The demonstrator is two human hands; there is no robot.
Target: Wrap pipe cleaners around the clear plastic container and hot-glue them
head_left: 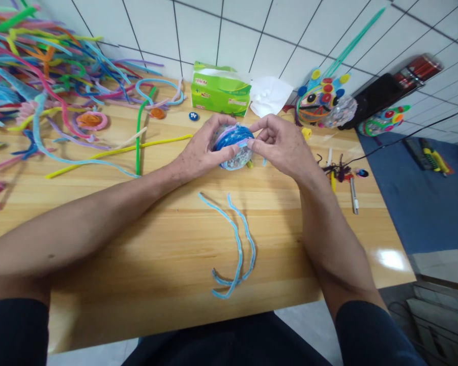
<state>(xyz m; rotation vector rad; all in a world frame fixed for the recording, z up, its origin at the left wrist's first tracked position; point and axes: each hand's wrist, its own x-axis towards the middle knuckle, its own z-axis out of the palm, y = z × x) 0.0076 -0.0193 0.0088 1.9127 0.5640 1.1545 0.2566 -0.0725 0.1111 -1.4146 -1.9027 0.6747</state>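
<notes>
Over on the far left, a tangled heap of multicoloured fuzzy stems [46,56] covers the surface [156,244]. Further right, the left hand [209,142] grips a roundish, clear-plastic bundle wrapped in blue and lilac strands [234,136], held at the middle, far part of the surface. I can't make out a clear long axis; its blue wrapping runs left to right. Nearer, two curved light-blue fuzzy stems [239,244] stretch near to far, their near ends hooking left. The right hand [278,145] pinches the bundle's right side between thumb and forefinger.
</notes>
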